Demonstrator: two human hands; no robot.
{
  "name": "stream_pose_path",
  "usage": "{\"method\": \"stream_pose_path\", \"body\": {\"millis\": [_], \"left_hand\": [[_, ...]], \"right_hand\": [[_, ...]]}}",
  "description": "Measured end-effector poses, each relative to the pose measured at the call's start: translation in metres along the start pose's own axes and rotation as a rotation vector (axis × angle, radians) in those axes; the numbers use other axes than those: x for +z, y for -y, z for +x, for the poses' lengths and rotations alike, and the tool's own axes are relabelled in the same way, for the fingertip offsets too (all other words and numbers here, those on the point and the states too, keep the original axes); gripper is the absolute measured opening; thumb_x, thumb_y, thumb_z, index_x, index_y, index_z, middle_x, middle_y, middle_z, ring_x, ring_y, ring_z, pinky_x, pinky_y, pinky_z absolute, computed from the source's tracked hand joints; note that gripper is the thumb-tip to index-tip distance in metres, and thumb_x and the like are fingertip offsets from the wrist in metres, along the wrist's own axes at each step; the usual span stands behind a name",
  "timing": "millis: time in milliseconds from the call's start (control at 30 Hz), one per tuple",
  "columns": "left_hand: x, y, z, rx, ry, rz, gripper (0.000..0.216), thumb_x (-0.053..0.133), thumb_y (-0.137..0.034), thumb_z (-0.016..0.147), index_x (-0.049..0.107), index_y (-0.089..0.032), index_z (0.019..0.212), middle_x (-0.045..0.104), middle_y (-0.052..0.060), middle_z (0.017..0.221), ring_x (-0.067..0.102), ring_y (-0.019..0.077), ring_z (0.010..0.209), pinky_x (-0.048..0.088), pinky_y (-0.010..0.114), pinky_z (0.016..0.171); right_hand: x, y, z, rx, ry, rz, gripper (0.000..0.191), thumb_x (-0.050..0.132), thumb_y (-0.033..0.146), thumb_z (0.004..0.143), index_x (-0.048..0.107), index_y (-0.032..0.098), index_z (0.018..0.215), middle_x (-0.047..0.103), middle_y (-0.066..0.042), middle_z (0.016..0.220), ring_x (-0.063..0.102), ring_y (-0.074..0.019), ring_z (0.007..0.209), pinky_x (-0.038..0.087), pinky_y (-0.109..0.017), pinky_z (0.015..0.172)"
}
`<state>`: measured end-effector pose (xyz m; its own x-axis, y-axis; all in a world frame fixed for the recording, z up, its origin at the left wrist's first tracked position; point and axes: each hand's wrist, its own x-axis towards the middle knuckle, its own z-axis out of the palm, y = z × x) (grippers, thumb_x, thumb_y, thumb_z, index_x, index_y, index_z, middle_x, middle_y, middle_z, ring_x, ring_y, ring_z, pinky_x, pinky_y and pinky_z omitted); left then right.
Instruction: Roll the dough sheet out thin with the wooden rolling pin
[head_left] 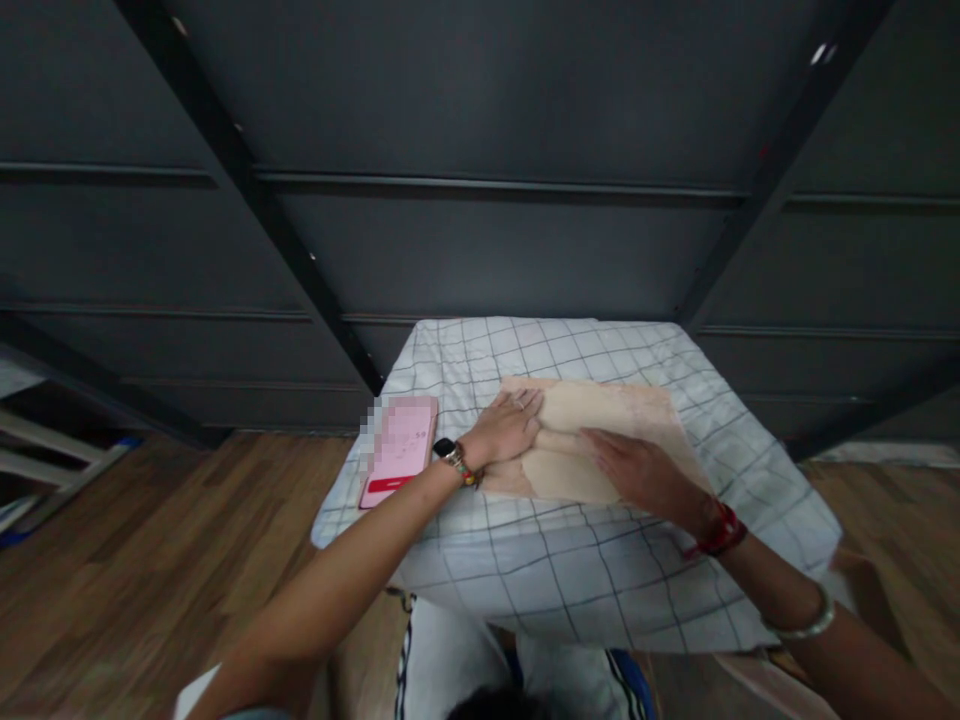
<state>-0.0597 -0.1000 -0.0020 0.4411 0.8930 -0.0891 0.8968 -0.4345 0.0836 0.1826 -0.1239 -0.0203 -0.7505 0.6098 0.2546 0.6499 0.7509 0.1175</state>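
Note:
A beige piece of cloth [600,420] lies folded on a white checked cover [570,560] spread over a small table in front of me. My left hand [506,428] rests flat on the cloth's left part, fingers stretched out. It wears a dark watch and a beaded band at the wrist. My right hand [637,470] presses flat on the cloth's near middle, fingers extended toward the left. A red string is tied round that wrist, and a silver bangle sits further up the arm.
A pink phone [400,450] lies on the cover to the left of my left hand. A dark panelled wall with slanted black beams stands behind. Wooden floor shows on both sides. My knees in white trousers show below the table.

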Motion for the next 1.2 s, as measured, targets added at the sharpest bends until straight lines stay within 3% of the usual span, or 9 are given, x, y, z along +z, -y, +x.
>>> {"method": "stream_pose_path", "body": {"millis": [167, 400, 567, 800, 1033, 1133, 1200], "left_hand": [[-0.001, -0.001, 0.009, -0.061, -0.006, 0.015, 0.053, 0.022, -0.025, 0.092, 0.033, -0.004, 0.140, 0.030, 0.014, 0.149, 0.026, 0.0232, 0.137, 0.019, 0.041, 0.111], [0.008, -0.010, -0.023, 0.015, -0.119, 0.026, 0.053, 0.019, -0.030, 0.095, 0.030, -0.013, 0.143, 0.030, 0.008, 0.150, 0.022, 0.0198, 0.139, 0.012, 0.039, 0.114], [-0.003, -0.017, -0.009, -0.072, -0.069, 0.039, 0.053, 0.020, -0.026, 0.093, 0.033, -0.006, 0.141, 0.032, 0.012, 0.148, 0.024, 0.0228, 0.138, 0.015, 0.043, 0.113], [0.001, -0.013, -0.035, 0.059, -0.002, -0.018, 0.054, 0.017, -0.028, 0.095, 0.027, -0.011, 0.145, 0.021, 0.008, 0.153, 0.015, 0.0218, 0.141, 0.014, 0.040, 0.113], [-0.006, -0.022, -0.003, -0.056, -0.060, -0.039, 0.053, 0.025, -0.025, 0.093, 0.032, -0.003, 0.141, 0.026, 0.015, 0.150, 0.020, 0.0265, 0.139, 0.016, 0.042, 0.113], [-0.003, -0.017, -0.022, 0.019, -0.040, -0.049, 0.052, 0.023, -0.028, 0.094, 0.035, -0.009, 0.141, 0.027, 0.010, 0.151, 0.022, 0.0232, 0.139, 0.017, 0.040, 0.113], [0.000, -0.012, -0.037, 0.075, -0.023, -0.056, 0.053, 0.018, -0.030, 0.096, 0.030, -0.012, 0.143, 0.021, 0.007, 0.153, 0.017, 0.0223, 0.141, 0.015, 0.042, 0.113]], "right_hand": [[-0.002, -0.011, 0.006, -0.099, 0.041, -0.006, 0.038, 0.030, 0.014, 0.093, 0.053, 0.006, 0.123, 0.062, -0.016, 0.122, 0.059, -0.0207, 0.111, 0.049, -0.034, 0.093], [-0.007, 0.019, -0.018, 0.007, -0.036, 0.046, 0.042, 0.034, 0.022, 0.094, 0.045, 0.008, 0.132, 0.057, -0.015, 0.129, 0.059, -0.0219, 0.110, 0.051, -0.035, 0.091], [-0.005, 0.007, -0.012, 0.001, -0.024, 0.090, 0.039, 0.031, 0.020, 0.094, 0.054, 0.007, 0.123, 0.061, -0.016, 0.122, 0.057, -0.0220, 0.114, 0.046, -0.038, 0.098], [-0.010, 0.054, -0.036, 0.029, -0.080, 0.003, 0.044, 0.039, 0.020, 0.092, 0.045, 0.006, 0.133, 0.055, -0.018, 0.129, 0.060, -0.0231, 0.109, 0.053, -0.035, 0.087], [-0.006, 0.021, -0.022, -0.021, -0.041, -0.007, 0.033, 0.033, 0.012, 0.092, 0.056, 0.008, 0.116, 0.065, -0.016, 0.115, 0.060, -0.0182, 0.109, 0.051, -0.034, 0.093], [-0.003, 0.050, -0.032, 0.087, -0.092, -0.082, 0.035, 0.039, 0.017, 0.092, 0.051, 0.006, 0.122, 0.062, -0.019, 0.119, 0.062, -0.0217, 0.104, 0.055, -0.034, 0.085], [-0.001, 0.073, -0.040, 0.056, -0.108, -0.118, 0.039, 0.041, 0.015, 0.090, 0.047, 0.006, 0.128, 0.056, -0.020, 0.128, 0.058, -0.0236, 0.112, 0.053, -0.034, 0.089]]}}
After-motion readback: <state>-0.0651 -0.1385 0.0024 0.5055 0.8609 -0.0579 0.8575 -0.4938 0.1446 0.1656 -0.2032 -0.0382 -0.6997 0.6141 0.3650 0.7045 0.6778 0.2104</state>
